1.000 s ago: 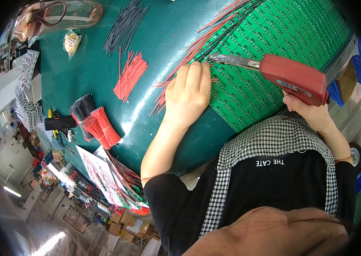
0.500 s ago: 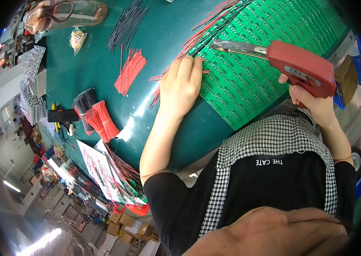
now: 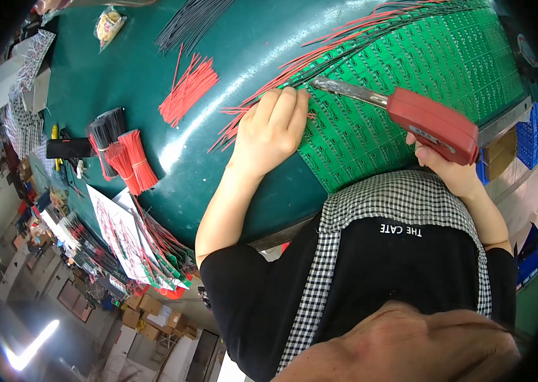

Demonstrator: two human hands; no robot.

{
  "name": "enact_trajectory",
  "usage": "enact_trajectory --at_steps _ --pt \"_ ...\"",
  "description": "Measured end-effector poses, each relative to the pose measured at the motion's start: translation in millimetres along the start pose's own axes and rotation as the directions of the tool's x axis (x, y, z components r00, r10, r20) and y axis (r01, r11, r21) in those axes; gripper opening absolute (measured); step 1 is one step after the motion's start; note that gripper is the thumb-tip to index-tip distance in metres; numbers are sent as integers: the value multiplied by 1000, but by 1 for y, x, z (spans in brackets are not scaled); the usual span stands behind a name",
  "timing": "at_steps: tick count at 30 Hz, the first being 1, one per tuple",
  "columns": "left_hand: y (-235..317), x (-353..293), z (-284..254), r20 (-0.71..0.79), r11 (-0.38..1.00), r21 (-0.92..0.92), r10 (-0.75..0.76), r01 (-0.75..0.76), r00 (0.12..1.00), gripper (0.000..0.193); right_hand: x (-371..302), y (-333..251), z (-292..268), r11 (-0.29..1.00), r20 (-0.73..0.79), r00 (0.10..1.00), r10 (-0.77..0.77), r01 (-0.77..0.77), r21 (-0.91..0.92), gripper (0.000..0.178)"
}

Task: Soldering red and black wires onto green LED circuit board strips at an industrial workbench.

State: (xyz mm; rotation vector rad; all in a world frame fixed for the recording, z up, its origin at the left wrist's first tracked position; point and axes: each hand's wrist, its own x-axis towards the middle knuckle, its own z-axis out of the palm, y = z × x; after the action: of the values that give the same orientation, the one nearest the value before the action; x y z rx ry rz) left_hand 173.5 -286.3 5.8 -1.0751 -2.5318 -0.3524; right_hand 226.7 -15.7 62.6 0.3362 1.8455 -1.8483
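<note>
My right hand [image 3: 442, 167] grips a red soldering gun [image 3: 433, 124] by its handle. The metal tip points left and sits over the far-left edge of a green circuit board panel [image 3: 370, 121], just right of my left fingers. My left hand [image 3: 270, 135] is closed, its bent fingers pressed down on thin wires at the board's left corner; the fingertips are hidden. Red wire ends stick out on both sides of that hand. Red and black wires [image 3: 329, 60] lie in a row along the board's far edge.
Loose red wires [image 3: 187, 90] and black wires [image 3: 194, 24] lie on the green table [image 3: 243, 60]. Tied red bundles [image 3: 134, 164] and a black bundle [image 3: 110, 127] sit left, near a black case [image 3: 68, 148]. Wired boards on white sheets [image 3: 119, 232] lie at the table's left edge.
The view has shifted a little. The soldering gun's tip has come slightly closer to my left fingers, while my left hand stays on the wires at the board's edge.
</note>
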Motion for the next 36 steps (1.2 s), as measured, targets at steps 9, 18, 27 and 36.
enact_trajectory --at_steps 9,18,27,36 --pt "-2 0 0 23 997 39 60 -61 998 24 -1 9 -9 980 13 1000 -13 16 -198 34" --pt "-3 -3 -2 42 998 29 50 -51 998 23 -3 7 -4 997 66 997 -38 42 -64 38" --pt "-3 0 -4 101 1000 17 20 -22 995 22 -10 6 -13 981 27 982 -185 184 55 38" --pt "-1 -1 -4 95 1000 15 7 -8 995 22 -15 9 -21 986 10 987 -159 159 57 37"
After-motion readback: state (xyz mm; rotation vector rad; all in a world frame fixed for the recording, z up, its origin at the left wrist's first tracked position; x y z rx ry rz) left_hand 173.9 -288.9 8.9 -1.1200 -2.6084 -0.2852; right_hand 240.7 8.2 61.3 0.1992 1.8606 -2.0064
